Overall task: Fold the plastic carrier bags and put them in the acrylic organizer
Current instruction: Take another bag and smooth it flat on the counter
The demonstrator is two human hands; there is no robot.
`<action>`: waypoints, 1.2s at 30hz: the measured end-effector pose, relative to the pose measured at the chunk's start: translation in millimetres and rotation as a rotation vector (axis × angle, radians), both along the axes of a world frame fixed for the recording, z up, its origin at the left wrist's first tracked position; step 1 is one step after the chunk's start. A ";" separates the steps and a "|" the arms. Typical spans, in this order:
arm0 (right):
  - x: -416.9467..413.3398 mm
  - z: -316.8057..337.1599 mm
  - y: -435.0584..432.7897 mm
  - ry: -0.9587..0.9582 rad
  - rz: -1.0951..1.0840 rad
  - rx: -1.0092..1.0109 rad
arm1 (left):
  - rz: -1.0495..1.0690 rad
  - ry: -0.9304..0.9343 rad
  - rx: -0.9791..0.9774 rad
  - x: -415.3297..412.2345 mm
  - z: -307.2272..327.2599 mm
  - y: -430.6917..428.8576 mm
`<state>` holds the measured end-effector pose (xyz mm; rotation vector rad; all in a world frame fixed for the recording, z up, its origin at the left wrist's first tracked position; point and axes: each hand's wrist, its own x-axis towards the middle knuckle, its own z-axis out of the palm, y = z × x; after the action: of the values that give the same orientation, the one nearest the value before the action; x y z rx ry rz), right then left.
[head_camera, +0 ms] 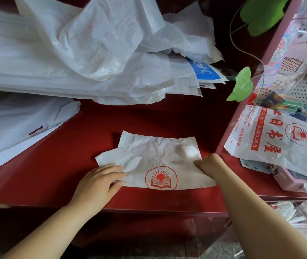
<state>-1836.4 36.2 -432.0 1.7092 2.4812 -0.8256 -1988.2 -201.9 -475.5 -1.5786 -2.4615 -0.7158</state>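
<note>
A white carrier bag (156, 159) with a red book-and-sun emblem lies partly folded on the red counter (65, 156). My left hand (98, 182) rests flat on the bag's left flap, fingers straight. My right hand (210, 165) pinches the bag's right edge with curled fingers. The clear acrylic organizer (302, 219) sits at the lower right, below the counter edge, with folded white bags inside.
A heap of loose white plastic bags (85, 49) fills the back of the counter, with more sheets at the left (18, 126). A printed white bag (283, 141) lies at the right over a pink box (289, 180). Green leaves (242, 85) hang by the pink shelf frame.
</note>
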 end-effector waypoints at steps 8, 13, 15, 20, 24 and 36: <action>31.5 17.9 -15.0 0.704 -0.191 -0.435 | 0.083 -0.211 0.089 6.9 -0.2 -1.2; 54.0 8.0 -27.5 0.670 -0.138 -0.201 | 0.137 -0.146 0.090 14.9 1.6 -1.1; 53.4 -1.0 -33.2 0.524 -0.072 -0.056 | 0.160 -0.154 0.105 19.2 1.6 0.4; 50.5 -12.6 -42.1 0.403 -0.058 0.087 | 0.213 -0.220 0.114 20.8 0.0 -1.5; 57.0 -16.9 -46.4 0.255 0.012 0.230 | 0.196 -0.251 0.106 20.4 -0.6 -7.0; 60.6 -45.2 -53.5 0.175 0.519 0.735 | 0.129 -0.143 0.213 14.6 6.4 -30.7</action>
<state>-1775.8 -17.3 -477.2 0.9749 3.3803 0.0022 -1973.5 -232.6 -469.1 -1.3220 -2.4584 -1.0622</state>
